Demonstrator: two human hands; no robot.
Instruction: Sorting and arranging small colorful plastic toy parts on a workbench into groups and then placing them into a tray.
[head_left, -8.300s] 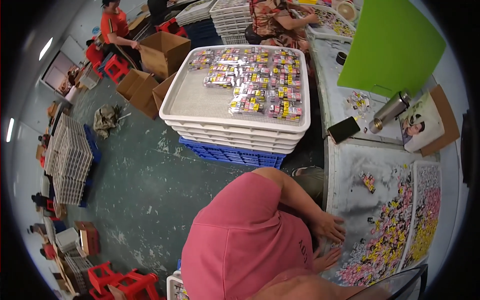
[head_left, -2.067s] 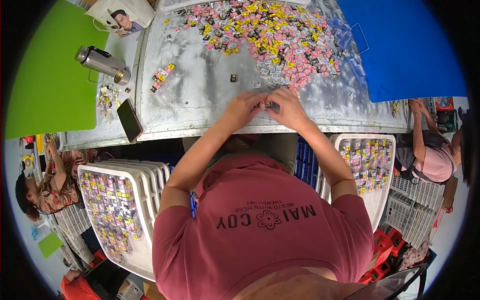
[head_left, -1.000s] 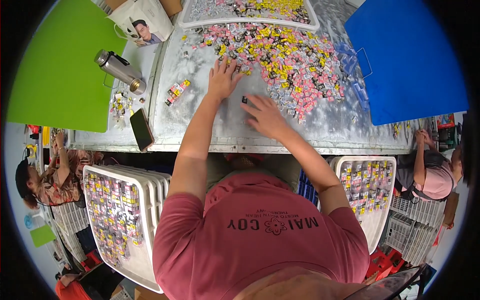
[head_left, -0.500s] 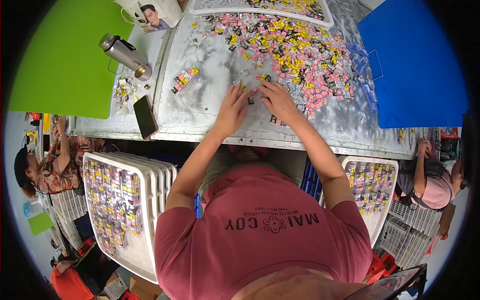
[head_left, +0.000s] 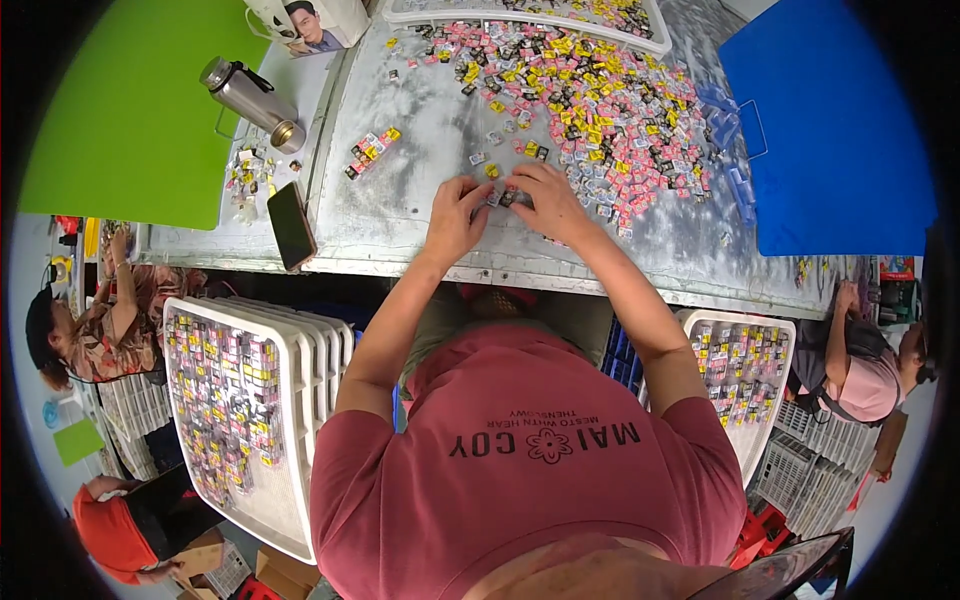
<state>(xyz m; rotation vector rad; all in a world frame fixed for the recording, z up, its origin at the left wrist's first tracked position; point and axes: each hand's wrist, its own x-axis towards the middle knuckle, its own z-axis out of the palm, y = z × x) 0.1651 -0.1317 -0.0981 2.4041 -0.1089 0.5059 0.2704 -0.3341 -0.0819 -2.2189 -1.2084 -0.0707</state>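
Close to the near edge of the metal-topped table, my left hand (head_left: 457, 220) and my right hand (head_left: 551, 205) face each other. Their curled fingertips close from both sides on a few small dark-and-clear square pieces (head_left: 507, 197); the fingers partly hide them. A yellow piece (head_left: 491, 170) lies just beyond my fingertips, with a yellow-and-black pair (head_left: 530, 150) past my right fingers. To the left sits a short block of joined pieces (head_left: 373, 152) in pink, yellow and black. A large spread of loose pink, yellow, black and clear pieces (head_left: 625, 140) covers the table beyond my right hand.
A white tray (head_left: 520, 17) of pieces stands at the far edge. Left are a phone (head_left: 291, 226), a steel flask (head_left: 243, 92) and a green panel (head_left: 130, 120); a blue panel (head_left: 835, 130) is right. Stacked white trays (head_left: 290, 480) flank me below. Other people sit at both sides.
Both hands have drawn slightly nearer to me and closer together. Their fingers, spread before, now curl in on the small pieces.
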